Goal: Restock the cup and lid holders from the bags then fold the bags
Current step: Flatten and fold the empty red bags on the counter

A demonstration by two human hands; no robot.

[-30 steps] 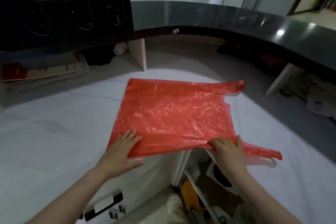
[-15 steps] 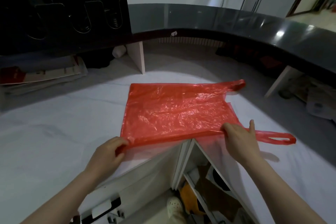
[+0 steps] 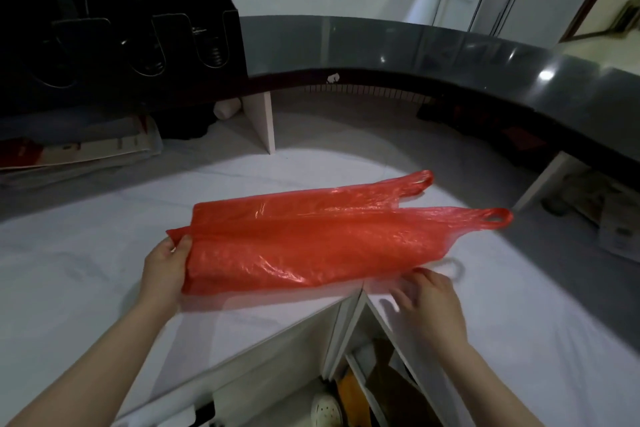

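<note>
Thumb and fingers of the left hand (image 3: 165, 267) curl round the left end of the red plastic bag (image 3: 311, 246), the thumb lying on top of the bunched corner and the palm pressed against the film's near side. The right hand (image 3: 429, 298) sits at the bag's lower right edge with its fingers loosely spread and gripping nothing that shows; motion blur hides whether the fingertips (image 3: 417, 273) touch the film or hang just beside it. The bag is doubled lengthwise into a long band and lies across the white counter (image 3: 104, 253) near its front corner, with its left end raised in the left hand. Its two loop handles (image 3: 495, 218) point right, one just behind the other. At the far left the black cup and lid holder (image 3: 121, 28) stands on the dark curved countertop (image 3: 450, 55), well apart from the bag, with wire springs visible in its rounded slots. Under that top a white divider panel (image 3: 263, 125) stands upright, a pale roll or cup (image 3: 227, 107) lies beside it, and flat cardboard (image 3: 86, 149) is stacked to the left. Below the counter's corner an open shelf shows something orange (image 3: 349, 388) and a white shoe (image 3: 325, 409). Between the hands and the bag nothing stands in the way.
</note>
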